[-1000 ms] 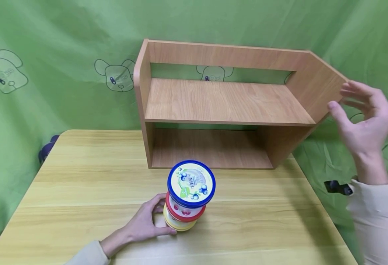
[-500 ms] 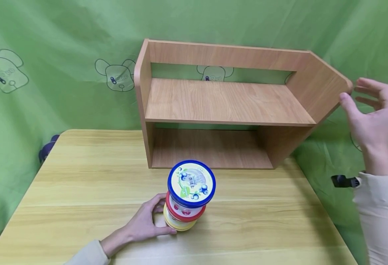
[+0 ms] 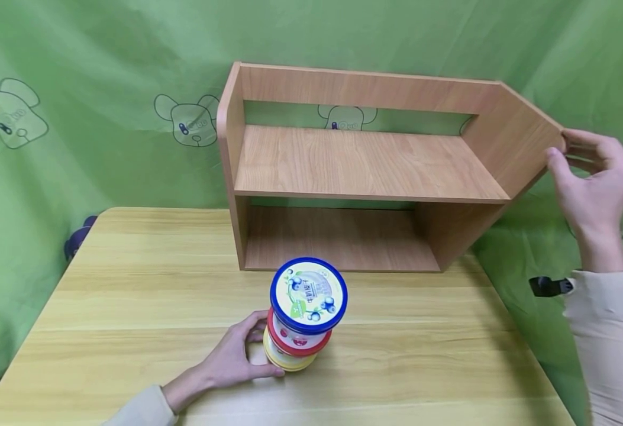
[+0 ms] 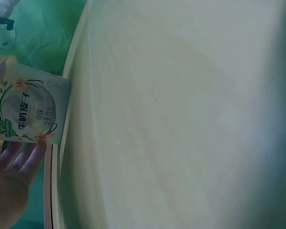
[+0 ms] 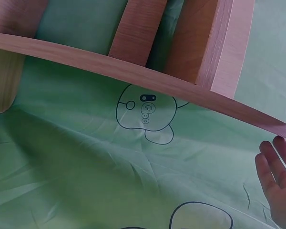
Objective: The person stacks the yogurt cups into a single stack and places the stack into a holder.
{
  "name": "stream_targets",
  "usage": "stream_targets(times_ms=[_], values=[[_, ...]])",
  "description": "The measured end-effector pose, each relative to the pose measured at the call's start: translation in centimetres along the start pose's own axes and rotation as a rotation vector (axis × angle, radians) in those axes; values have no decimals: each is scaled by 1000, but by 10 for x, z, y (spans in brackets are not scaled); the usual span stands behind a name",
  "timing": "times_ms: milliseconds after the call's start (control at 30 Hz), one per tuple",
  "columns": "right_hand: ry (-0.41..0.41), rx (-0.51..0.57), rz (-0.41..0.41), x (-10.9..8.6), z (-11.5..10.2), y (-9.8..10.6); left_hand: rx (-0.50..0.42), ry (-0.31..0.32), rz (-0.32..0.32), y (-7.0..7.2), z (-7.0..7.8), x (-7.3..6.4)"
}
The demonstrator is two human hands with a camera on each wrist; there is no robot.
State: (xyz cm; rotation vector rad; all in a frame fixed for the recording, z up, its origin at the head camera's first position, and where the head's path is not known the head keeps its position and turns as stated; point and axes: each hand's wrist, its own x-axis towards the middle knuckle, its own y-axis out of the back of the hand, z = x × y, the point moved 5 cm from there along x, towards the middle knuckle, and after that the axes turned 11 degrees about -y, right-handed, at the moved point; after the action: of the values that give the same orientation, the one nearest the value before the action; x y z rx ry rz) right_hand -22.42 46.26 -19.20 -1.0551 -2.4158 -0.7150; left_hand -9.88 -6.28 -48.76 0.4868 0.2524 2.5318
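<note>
Head view, left hand [image 3: 226, 361]: one, curling round the yellow tub [image 3: 293, 368], thumb in front, other fingers partly hidden. Yellow tub: lowest of three, supporting the red tub [image 3: 300, 352], which is carrying the blue tub [image 3: 309, 294]. Stack: standing on the table [image 3: 146, 284] in front of the shelf, apart from it.

Right hand [image 3: 596, 177]: one, reaching up at the front corner of the shelf's right side panel [image 3: 519, 139], thumb and fingers parting in a narrow gap; whether they are pinching or only touching, I cannot tell.

Shelf [image 3: 364, 163]: two-tiered, sitting on the table's far side. Curtain [image 3: 103, 118]: green, hanging behind.

Hazards, judged: only the lowest tub is getting a grip, so a knock or tug could be toppling the upper two; a pull on that corner could be swinging the shelf askew.
</note>
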Motion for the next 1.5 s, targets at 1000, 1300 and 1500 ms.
stream_targets(times_ms=[1000,1300,1500], values=[[-28,20,38,-14,-19,-2,0,5,-30,-5,0,6],[-16,21,49,-13,-19,-1,-5,2,-28,-6,1,7],[-7,33,42,-14,-20,-2,16,-23,-12,-4,3,9]])
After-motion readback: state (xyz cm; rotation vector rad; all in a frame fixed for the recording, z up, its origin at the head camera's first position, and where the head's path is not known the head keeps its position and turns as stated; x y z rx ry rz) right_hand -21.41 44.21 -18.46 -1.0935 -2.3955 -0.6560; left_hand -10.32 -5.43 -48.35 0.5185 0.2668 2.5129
